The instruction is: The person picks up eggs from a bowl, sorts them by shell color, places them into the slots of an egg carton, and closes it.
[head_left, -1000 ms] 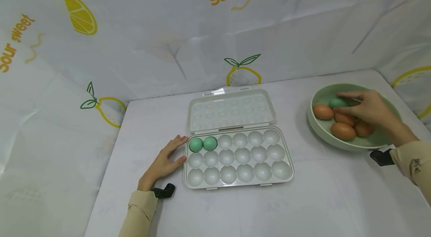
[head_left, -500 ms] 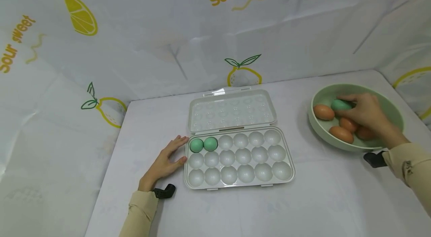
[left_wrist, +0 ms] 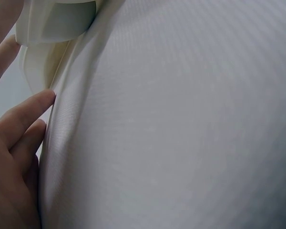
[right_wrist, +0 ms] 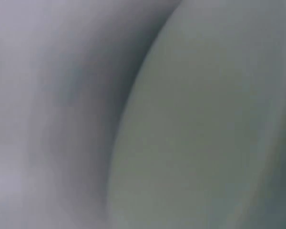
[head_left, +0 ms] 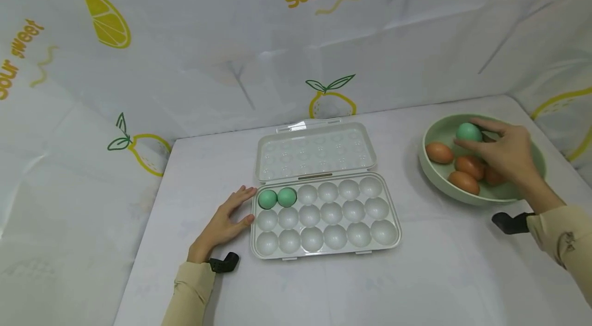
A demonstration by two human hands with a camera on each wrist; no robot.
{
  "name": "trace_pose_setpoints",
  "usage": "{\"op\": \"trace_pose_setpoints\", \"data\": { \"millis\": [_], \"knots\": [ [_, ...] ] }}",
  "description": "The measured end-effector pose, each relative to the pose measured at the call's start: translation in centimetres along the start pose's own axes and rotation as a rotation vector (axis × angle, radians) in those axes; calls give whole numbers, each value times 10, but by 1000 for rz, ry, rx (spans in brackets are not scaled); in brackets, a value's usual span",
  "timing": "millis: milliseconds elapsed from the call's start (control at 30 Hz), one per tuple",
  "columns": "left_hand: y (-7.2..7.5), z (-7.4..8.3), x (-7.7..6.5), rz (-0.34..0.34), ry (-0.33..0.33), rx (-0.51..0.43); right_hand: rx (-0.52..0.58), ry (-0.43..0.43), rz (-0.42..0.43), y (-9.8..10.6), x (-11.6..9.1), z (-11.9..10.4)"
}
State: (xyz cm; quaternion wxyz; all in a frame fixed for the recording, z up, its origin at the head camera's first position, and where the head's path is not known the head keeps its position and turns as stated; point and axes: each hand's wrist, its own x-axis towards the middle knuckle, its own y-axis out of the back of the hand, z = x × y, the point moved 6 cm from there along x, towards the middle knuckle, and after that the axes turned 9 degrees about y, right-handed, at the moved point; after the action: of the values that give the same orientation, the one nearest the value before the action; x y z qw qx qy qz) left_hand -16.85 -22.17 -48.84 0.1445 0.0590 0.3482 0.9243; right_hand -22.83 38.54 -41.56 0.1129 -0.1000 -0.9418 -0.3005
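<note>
Over the light green bowl point(head_left: 437, 182) at the right, my right hand point(head_left: 507, 148) pinches a green egg point(head_left: 468, 132) between thumb and fingers. Several brown eggs point(head_left: 464, 182) lie in the bowl below it. At the middle of the table an egg tray point(head_left: 324, 223) lies with its lid point(head_left: 316, 151) folded back. Two green eggs point(head_left: 287, 197) fill the first two cups of its back row. My left hand point(head_left: 225, 220) rests on the table with fingertips and thumb at the tray's left edge, fingers relaxed; the left wrist view shows its fingers point(left_wrist: 28, 114) close up.
A white cloth printed with lemons point(head_left: 333, 105) rises behind the table point(head_left: 333, 290). The table's left edge runs just beyond my left arm. In the right wrist view, the bowl's outer wall point(right_wrist: 181, 133) fills much of the picture, blurred.
My right hand has lifted the green egg slightly up from among the brown eggs, which have shifted in the bowl. My left hand stays at the tray.
</note>
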Motion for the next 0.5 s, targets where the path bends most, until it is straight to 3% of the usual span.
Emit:
{"op": "trace_pose_setpoints", "data": {
  "millis": [367,500],
  "knots": [
    [0,-2,0,5,-3,6,241,77,131,-18,-7,-43],
    [0,-2,1,7,-8,7,404,115,159,-31,-5,-58]
  ]
}}
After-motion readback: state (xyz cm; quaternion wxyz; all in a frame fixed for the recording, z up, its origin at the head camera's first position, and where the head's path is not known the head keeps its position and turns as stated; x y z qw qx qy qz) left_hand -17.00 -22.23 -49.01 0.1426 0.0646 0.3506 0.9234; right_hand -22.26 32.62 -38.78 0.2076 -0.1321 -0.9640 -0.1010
